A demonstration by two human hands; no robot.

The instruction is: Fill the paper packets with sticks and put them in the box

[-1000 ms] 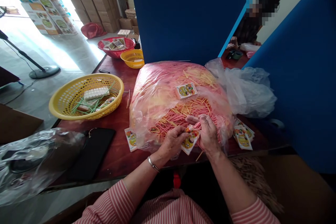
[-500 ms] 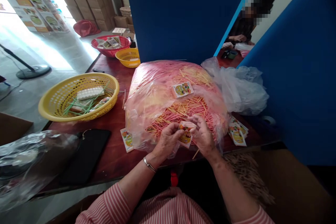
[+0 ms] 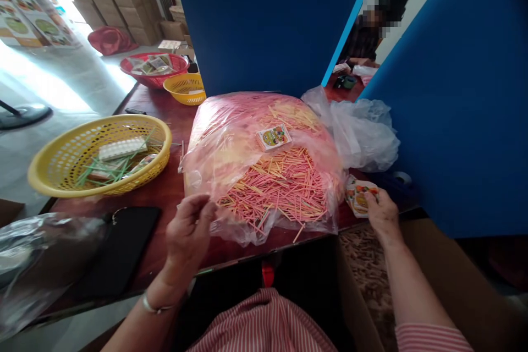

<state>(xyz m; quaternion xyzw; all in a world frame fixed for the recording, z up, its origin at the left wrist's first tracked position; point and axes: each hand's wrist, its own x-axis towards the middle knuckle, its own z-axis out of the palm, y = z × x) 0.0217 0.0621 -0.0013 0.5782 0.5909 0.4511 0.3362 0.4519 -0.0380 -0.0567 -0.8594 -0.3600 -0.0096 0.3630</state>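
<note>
My left hand [image 3: 190, 231] is at the left front of the big clear plastic bag [image 3: 214, 148], its fingers curled toward the thumb; whatever they may hold is hidden. Over at the bag's right side, my right hand [image 3: 384, 217] has its thumb on a small printed packet [image 3: 361, 198] in a pile at the table edge. The bag lies open at the front and shows many thin pink and yellow sticks [image 3: 284, 187]. Another printed packet [image 3: 273, 137] lies flat on top of the bag.
To the left stands a yellow basket [image 3: 41, 176] with green sticks and a white tray. A black flat case [image 3: 132, 247] and clear plastic wrap lie in front of it. Blue panels [image 3: 268, 22] rise behind. A person [image 3: 363, 38] sits beyond the gap.
Both hands were together over the sticks, holding a packet. They have since parted: the left moved left, the right went to the packet pile on the right. The view shifted slightly.
</note>
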